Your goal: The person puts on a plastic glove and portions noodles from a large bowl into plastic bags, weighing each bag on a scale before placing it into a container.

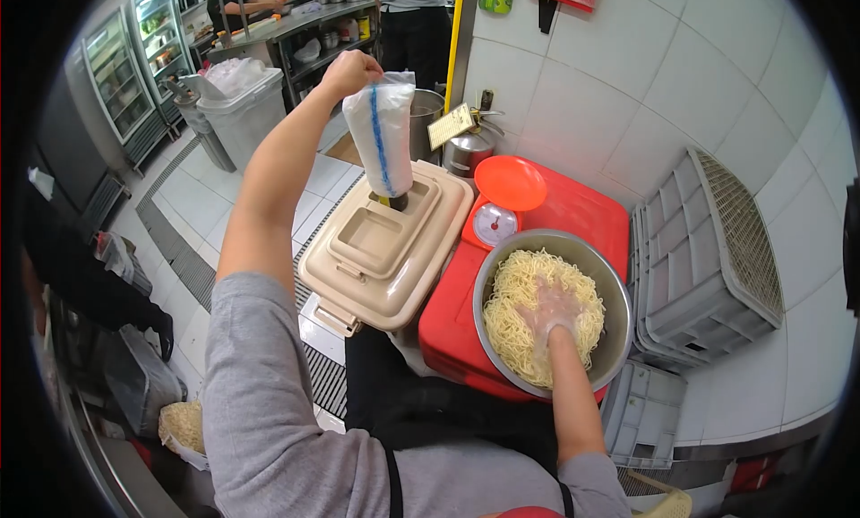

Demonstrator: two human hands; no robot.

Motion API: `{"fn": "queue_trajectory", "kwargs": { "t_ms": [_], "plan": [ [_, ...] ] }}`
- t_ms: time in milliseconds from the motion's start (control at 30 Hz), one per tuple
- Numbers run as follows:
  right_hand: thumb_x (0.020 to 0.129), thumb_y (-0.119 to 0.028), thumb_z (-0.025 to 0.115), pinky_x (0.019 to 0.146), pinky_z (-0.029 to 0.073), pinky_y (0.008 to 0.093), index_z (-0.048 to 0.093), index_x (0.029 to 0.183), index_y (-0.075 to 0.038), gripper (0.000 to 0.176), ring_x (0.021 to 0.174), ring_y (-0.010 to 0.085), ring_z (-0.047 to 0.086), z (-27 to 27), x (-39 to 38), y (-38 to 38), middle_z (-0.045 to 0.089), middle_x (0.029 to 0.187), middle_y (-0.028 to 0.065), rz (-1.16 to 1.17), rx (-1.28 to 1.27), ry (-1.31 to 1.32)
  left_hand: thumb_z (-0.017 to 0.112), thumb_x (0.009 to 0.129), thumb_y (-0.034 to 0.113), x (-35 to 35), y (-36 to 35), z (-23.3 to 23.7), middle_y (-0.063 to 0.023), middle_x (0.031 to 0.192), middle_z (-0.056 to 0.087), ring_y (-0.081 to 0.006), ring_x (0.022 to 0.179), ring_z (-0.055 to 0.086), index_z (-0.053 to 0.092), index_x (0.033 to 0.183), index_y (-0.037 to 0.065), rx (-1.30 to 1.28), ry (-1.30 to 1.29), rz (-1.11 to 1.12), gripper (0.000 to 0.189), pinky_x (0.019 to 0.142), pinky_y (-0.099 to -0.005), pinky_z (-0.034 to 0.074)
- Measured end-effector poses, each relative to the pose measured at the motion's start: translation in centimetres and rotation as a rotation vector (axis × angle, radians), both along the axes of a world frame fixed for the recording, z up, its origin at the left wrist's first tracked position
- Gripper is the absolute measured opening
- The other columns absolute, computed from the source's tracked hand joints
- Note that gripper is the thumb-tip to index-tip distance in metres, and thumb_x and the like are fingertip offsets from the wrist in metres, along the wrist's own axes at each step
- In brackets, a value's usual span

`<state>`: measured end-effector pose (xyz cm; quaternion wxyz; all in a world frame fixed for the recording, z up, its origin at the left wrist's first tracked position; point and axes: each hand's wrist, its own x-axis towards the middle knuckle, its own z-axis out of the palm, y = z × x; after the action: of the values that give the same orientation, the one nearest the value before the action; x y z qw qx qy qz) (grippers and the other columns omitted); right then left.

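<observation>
My left hand (352, 73) is raised at arm's length, fingers pinched on the top edge of a whitish plastic bag (378, 137) with a blue stripe down it. The bag hangs upright over the beige lidded box (403, 276), its lower end close above the lid. In a clear thin glove, my right hand (551, 310) lies on the pale yellow noodles (524, 276), fingers spread. The noodles heap inside a large steel bowl (618, 339), which sits on a red container (582, 200).
Behind the bowl stands an orange kitchen scale (494, 224). Grey crates (690, 267) are stacked against the tiled wall at right. Steel pots (468, 151) stand beyond the box. Other people work at the back counter, and a dark-clothed leg (98, 276) shows at left.
</observation>
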<state>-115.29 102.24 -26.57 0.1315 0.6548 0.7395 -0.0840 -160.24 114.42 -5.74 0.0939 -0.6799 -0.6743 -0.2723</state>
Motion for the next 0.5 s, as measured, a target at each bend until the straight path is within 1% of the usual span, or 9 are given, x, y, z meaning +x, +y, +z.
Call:
{"fn": "queue_trajectory", "kwargs": {
  "t_ms": [100,200,233,267,333,400,433,467,500],
  "plan": [
    [0.075,-0.058,0.051,0.098,0.016,0.0643,0.014,0.14,-0.026,0.082,0.132,0.0389,0.01,-1.0,0.3,0.2,0.008,0.146,0.0094,-0.006,0.013,0.036,0.065,0.07,0.016,-0.6,0.5,1.6,-0.0098,0.075,0.066,-0.0167,0.069,0.063,0.068,0.083,0.006,0.091,-0.105,-0.064,0.017,0.068,-0.029,0.048],
    [0.075,-0.058,0.051,0.098,0.014,0.064,0.014,0.14,-0.026,0.082,0.132,0.0392,0.01,-0.8,0.1,0.2,0.008,0.146,0.0097,-0.02,-0.001,0.04,0.064,0.072,0.017,-1.4,1.0,3.6,-0.0072,0.075,0.066,-0.0137,0.07,0.062,0.068,0.083,0.005,0.2,-0.153,-0.136,0.017,0.068,-0.0278,0.048],
    [0.075,-0.058,0.051,0.098,0.014,0.064,0.014,0.14,-0.026,0.082,0.132,0.0392,0.01,-1.1,0.2,0.3,0.008,0.146,0.0097,-0.022,-0.002,0.042,0.064,0.073,0.021,-1.9,1.4,4.4,-0.0091,0.075,0.066,-0.0164,0.068,0.063,0.069,0.083,0.01,0.29,-0.158,-0.115,0.016,0.066,-0.0301,0.049],
    [0.075,-0.057,0.051,0.099,0.014,0.0636,0.014,0.14,-0.026,0.081,0.132,0.0393,0.011,-1.7,0.4,0.3,0.008,0.146,0.0098,-0.012,0.021,0.046,0.062,0.075,0.024,-2.6,1.9,5.5,-0.009,0.075,0.066,-0.0162,0.068,0.062,0.069,0.085,0.011,0.349,-0.151,-0.145,0.018,0.066,-0.0296,0.049],
    [0.076,-0.056,0.051,0.099,0.014,0.0631,0.014,0.14,-0.026,0.08,0.132,0.0395,0.011,-3.1,0.9,0.7,0.007,0.146,0.0099,-0.003,0.036,0.049,0.059,0.081,0.023,-3.0,1.8,7.8,-0.0038,0.077,0.066,-0.0127,0.07,0.06,0.066,0.091,0.007,0.421,-0.017,-0.073,0.02,0.066,-0.0265,0.047],
    [0.077,-0.05,0.054,0.099,0.015,0.0632,0.017,0.14,-0.025,0.077,0.131,0.0395,0.015,-4.5,1.4,1.2,0.011,0.146,0.0107,0.01,0.096,0.115,0.054,0.083,0.026,-4.6,3.0,10.1,-0.0046,0.087,0.066,-0.0149,0.071,0.061,0.062,0.102,0.005,0.482,0.031,-0.013,0.029,0.065,-0.028,0.048],
    [0.077,-0.05,0.054,0.099,0.015,0.0632,0.017,0.14,-0.025,0.077,0.131,0.0395,0.015,-4.5,1.5,1.0,0.011,0.146,0.0107,0.005,0.087,0.115,0.058,0.081,0.025,-1.1,0.8,11.2,-0.0181,0.09,0.063,-0.0274,0.079,0.061,0.058,0.103,0.002,0.493,-0.213,0.083,0.032,0.07,-0.0353,0.048],
    [0.078,-0.048,0.052,0.099,0.021,0.0558,0.025,0.136,-0.021,0.069,0.127,0.0361,0.022,-4.2,1.6,0.8,0.02,0.141,0.0117,0.029,0.143,0.09,0.058,0.081,0.025,-0.2,0.4,12.7,-0.0181,0.09,0.063,-0.0274,0.079,0.061,0.058,0.103,0.002,0.483,-0.213,0.079,0.032,0.07,-0.0353,0.048],
    [0.08,-0.046,0.049,0.099,0.028,0.0484,0.033,0.133,-0.018,0.062,0.124,0.0327,0.03,-4.0,1.6,0.8,0.03,0.137,0.0126,0.052,0.199,0.065,0.054,0.083,0.022,0.2,0.5,14.0,-0.0147,0.082,0.06,-0.0234,0.07,0.058,0.057,0.1,0.003,0.648,-0.294,-0.037,0.025,0.063,-0.0332,0.046]
  ]
}}
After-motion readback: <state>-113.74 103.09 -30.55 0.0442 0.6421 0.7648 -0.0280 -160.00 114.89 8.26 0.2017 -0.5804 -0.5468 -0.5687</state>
